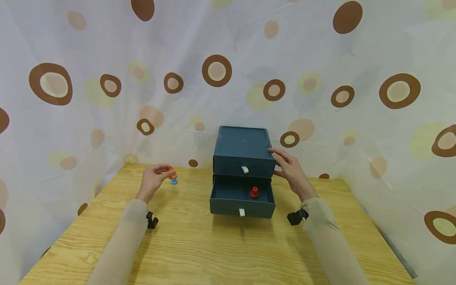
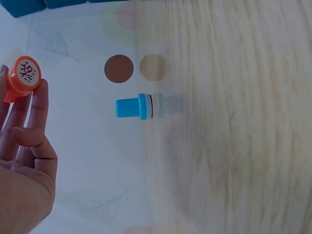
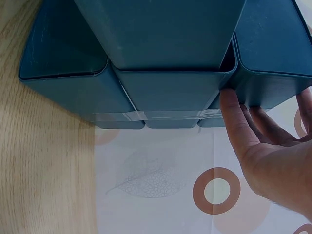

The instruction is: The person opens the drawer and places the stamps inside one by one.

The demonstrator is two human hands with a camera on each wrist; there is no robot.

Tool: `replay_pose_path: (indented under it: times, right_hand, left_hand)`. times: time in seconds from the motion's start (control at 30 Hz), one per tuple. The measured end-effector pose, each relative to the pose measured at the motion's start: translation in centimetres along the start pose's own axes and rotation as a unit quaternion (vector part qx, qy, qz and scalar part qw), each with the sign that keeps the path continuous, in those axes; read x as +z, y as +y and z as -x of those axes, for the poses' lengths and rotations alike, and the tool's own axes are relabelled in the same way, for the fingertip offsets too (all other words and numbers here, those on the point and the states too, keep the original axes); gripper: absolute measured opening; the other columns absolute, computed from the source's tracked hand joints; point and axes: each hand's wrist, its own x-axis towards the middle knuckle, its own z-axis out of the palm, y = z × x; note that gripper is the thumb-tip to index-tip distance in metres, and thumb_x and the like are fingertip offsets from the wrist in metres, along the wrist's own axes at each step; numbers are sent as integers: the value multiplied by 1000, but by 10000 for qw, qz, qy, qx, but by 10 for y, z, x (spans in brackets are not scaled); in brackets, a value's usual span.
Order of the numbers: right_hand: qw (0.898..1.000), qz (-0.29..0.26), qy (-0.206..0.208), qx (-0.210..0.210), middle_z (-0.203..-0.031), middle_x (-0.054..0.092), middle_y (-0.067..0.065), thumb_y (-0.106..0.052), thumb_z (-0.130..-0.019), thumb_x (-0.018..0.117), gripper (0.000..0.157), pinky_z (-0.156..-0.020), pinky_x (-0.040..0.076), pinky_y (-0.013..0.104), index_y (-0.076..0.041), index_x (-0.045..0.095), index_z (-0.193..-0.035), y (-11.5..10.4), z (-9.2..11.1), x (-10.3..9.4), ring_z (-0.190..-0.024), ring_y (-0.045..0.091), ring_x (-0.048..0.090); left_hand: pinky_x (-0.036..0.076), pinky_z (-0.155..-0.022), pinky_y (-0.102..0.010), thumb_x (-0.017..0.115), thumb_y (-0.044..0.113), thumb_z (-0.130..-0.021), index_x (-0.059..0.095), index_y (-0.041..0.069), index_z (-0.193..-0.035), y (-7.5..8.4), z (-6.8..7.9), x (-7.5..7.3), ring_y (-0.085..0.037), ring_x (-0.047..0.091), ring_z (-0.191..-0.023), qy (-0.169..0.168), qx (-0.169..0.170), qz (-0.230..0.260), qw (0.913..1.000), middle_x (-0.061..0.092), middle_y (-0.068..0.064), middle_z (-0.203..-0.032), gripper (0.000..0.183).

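Up front, we see a small orange stamp [image 1: 172, 173] pinched at the fingertips of the left hand [image 1: 154, 180], raised a little above the desk [image 1: 199, 253] near its far left part. From the left wrist view the orange stamp [image 2: 22, 78] shows its round printed face, with the fingers [image 2: 34, 105] curled up against its side, so this grip is closed around the stamp. Just beside and below it a blue stamp [image 1: 174, 181] rests on the desk, apart from the fingers; the left wrist view shows the blue stamp [image 2: 134, 107] clear of the hand.

To the right of these stands a dark blue drawer box [image 1: 243, 152] at the middle of the desk. Its lower drawer [image 1: 242, 202] is pulled out toward us, and a red stamp [image 1: 254, 192] stands upright inside it. The upper drawer is pushed in, with a small white pull tab [image 1: 245, 170] on its front.

Our right hand [image 1: 290, 168] lies against the right side of the box, fingers straight and spread, the fingertips reaching the top edge. In the right wrist view the thumb [image 3: 233, 119] touches the box wall [image 3: 273, 68]; this grip is wide and holds nothing.

Behind the desk hangs a pale curtain [image 1: 107, 59] with brown and yellow circles.
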Motion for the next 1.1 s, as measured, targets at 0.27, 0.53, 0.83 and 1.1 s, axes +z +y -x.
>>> replay_pose_path:
  times: [0.27, 0.53, 0.83, 1.1]
  right_hand:
    - [10000, 1, 14, 21, -163, 22, 9, -39, -105, 44, 51, -110, 37, 57, -14, 42, -149, 2, 1, -1, -149, 37, 22]
    - [10000, 50, -12, -24, -162, 23, 8, -42, -103, 46, 53, -109, 38, 57, -15, 42, -149, 0, 2, -1, -148, 36, 24]
    - [10000, -20, 7, -24, -162, 24, 10, -41, -104, 46, 53, -109, 38, 56, -14, 42, -149, -3, 0, -1, -147, 37, 25]
    - [10000, -57, -16, -13, -162, 23, 11, -40, -104, 45, 52, -110, 37, 57, -14, 42, -149, -1, 1, -1, -148, 37, 25]
  left_hand:
    - [55, -86, -30, 79, 26, -85, 70, 2, -111, 7, 1, 11, -5, 68, -88, 111, 280, 266, 9992, 73, 2, -98, 36]
    - [55, -76, -21, 80, 25, -84, 69, -4, -111, 14, 2, 18, -6, 69, -84, 141, 503, 479, 9975, 73, 7, -91, 41]
    - [55, -71, -21, 81, 25, -82, 70, -2, -105, 24, 4, 22, -7, 68, -81, 200, 702, 486, 9961, 72, 8, -88, 37]
    - [57, -67, -25, 82, 22, -82, 71, -3, -103, 33, 8, 32, -9, 70, -79, 71, 859, 642, 9942, 71, 8, -86, 35]
